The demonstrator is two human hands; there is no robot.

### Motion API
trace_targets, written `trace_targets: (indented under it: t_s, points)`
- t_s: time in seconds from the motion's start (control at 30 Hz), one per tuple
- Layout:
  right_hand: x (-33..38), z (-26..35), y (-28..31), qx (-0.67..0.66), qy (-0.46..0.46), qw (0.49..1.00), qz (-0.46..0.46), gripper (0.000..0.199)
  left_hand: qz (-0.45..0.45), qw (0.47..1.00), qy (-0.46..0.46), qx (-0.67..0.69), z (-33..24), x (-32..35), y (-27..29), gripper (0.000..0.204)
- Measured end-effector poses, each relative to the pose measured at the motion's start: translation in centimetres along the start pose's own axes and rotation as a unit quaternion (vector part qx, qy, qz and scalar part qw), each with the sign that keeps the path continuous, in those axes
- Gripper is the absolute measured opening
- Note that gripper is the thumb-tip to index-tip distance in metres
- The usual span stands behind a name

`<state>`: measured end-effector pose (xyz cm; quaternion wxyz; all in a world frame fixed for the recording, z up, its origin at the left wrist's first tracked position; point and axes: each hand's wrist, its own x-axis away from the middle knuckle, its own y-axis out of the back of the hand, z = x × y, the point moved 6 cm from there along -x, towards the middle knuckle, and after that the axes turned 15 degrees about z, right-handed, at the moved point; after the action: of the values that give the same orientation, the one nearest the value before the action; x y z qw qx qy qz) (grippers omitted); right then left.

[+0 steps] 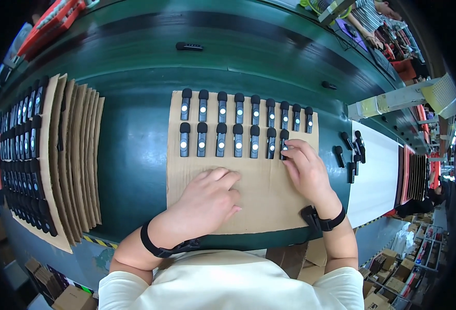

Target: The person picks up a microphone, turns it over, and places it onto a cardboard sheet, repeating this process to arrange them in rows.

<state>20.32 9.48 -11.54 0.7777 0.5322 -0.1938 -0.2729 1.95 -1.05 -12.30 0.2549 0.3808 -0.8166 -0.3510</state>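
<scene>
Head-worn fisheye, steeply down, close.

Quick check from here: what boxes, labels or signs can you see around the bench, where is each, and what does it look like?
Round white stickers: one on each small black device, in two rows on the cardboard sheet.
Brown cartons: floor, lower right, boxy.
Brown cartons: floor, lower left.
Yellow-black hazard tape: along the bench's near edge.

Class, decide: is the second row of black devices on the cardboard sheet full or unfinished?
Unfinished: second row has seven devices, top row nine; right hand touches the seventh.

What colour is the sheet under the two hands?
Brown cardboard sheet, clearest in the head view.
</scene>
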Motion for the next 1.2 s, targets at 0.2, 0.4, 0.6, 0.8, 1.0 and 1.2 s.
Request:
trace_targets:
  t_s: [0.2, 0.4, 0.6, 0.8, 1.0, 1.2]
  points:
    - [0.7, -2.9, 3.1, -0.017, -0.013, 1.000, -0.008, 0.030, 0.019, 0.998, -0.022, 0.056, 0.1, 0.3, 1.9, 0.022]
    - [-0.5, -12.1, 7.1, -0.049, -0.117, 0.991, -0.052, 0.030, -0.178, 0.977, -0.060, 0.099, 1.5, 1.8, 9.8, 0.009]
    - [-5.5, -18.5, 8.4, 0.052, -0.091, 0.992, -0.077, 0.032, -0.326, 0.944, 0.036, 0.041, 8.9, 1.6, 16.3, 0.007]
    - [-9.9, -20.5, 7.6, 0.083, -0.092, 0.992, -0.033, 0.031, -0.336, 0.910, 0.225, 0.088, 20.0, -0.7, 19.9, 0.013]
    - [-9.6, -20.5, 7.1, -0.025, -0.168, 0.985, 0.022, 0.025, -0.309, 0.918, 0.237, -0.078, 25.2, -2.8, 20.2, 0.021]
    - [-3.6, -11.9, 6.9, -0.253, -0.113, 0.955, -0.103, 0.021, -0.253, 0.907, 0.311, -0.127, 26.5, -3.1, 19.2, 0.026]
